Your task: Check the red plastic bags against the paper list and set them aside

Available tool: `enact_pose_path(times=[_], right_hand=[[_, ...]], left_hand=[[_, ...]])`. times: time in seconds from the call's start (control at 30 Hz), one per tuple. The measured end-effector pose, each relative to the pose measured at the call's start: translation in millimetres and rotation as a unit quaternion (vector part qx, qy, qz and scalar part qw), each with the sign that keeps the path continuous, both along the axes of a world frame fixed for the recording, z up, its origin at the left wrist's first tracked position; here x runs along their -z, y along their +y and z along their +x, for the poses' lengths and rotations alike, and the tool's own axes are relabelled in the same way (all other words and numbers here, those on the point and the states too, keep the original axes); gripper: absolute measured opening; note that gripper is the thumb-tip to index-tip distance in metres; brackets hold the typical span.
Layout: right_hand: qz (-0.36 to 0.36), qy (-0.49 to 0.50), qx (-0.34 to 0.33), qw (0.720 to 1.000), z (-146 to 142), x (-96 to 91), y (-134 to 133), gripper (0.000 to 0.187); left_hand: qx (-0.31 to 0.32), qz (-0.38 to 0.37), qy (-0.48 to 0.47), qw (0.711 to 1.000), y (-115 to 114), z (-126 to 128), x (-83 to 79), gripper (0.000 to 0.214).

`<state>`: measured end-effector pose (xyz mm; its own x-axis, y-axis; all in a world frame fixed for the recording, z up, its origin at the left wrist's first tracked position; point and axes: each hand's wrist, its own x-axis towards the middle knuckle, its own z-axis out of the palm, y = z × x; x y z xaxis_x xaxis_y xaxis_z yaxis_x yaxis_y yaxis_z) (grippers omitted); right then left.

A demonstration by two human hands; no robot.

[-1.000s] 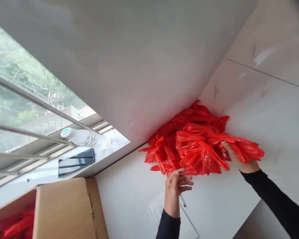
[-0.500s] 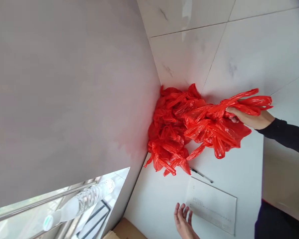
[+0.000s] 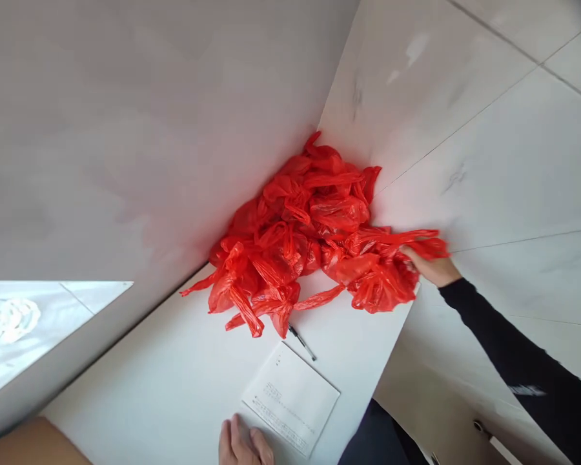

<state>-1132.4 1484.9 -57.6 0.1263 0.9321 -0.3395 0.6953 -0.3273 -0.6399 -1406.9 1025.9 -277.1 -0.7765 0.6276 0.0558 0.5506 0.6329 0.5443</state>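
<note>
Between a gray wall [image 3: 174,129] and marbled tiles [image 3: 494,168], a white tabletop [image 3: 150,368] bears red bags [image 3: 290,239] heaped into the corner. Nearer lies a printed sheet [image 3: 293,400]. A person's left hand [image 3: 244,445], thumb apart from fingers, is just beside it; the right hand [image 3: 428,266] is clamped on a bunched bag [image 3: 382,278] at the heap's right. A pen [image 3: 302,342] lies between sheet and heap.
</note>
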Motion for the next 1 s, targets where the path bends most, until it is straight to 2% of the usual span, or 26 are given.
enact_pose_path(times=[0.07,0.13,0.2,0.33,0.4,0.5,0.57,0.73,0.83,0.93,1.0], right_hand=[[-0.030,-0.005,-0.018,0.999,-0.8,24.9,5.3,0.027],[-0.033,-0.010,-0.025,0.999,0.6,40.2,6.4,0.027],[-0.021,-0.009,-0.029,0.999,3.5,44.8,3.2,0.026],[0.017,0.019,-0.054,0.998,10.2,38.2,-16.4,0.033],[0.058,0.048,-0.060,0.995,14.5,36.0,-32.7,0.052],[0.103,0.100,-0.028,0.989,23.5,39.8,-59.6,0.088],[0.105,0.123,-0.003,0.987,29.5,46.0,-74.1,0.096],[0.109,0.129,0.000,0.986,38.7,64.1,-90.3,0.078],[0.144,0.103,0.041,0.983,46.7,73.0,-105.3,0.075],[0.146,0.070,0.106,0.981,57.6,83.1,-144.3,0.084],[0.107,0.047,0.104,0.988,59.6,93.5,-180.3,0.081]], left_hand=[[0.013,-0.021,0.021,0.999,-1.0,8.3,0.9,0.065],[0.010,-0.042,0.055,0.998,0.1,17.1,3.3,0.072],[0.000,-0.054,0.089,0.995,1.1,25.6,7.9,0.075],[-0.011,-0.068,0.119,0.991,0.3,38.0,16.0,0.077],[-0.010,-0.076,0.121,0.990,0.0,40.9,16.4,0.077],[-0.009,-0.079,0.124,0.989,0.4,43.1,13.7,0.075],[-0.007,-0.076,0.126,0.989,0.6,44.3,12.1,0.075],[-0.007,-0.064,0.101,0.993,-2.1,47.3,14.8,0.076],[-0.014,-0.055,0.094,0.994,-3.1,47.4,18.3,0.077],[-0.015,-0.038,0.110,0.993,-2.0,46.5,20.3,0.078],[-0.016,-0.029,0.116,0.993,-0.6,46.1,20.2,0.079]])
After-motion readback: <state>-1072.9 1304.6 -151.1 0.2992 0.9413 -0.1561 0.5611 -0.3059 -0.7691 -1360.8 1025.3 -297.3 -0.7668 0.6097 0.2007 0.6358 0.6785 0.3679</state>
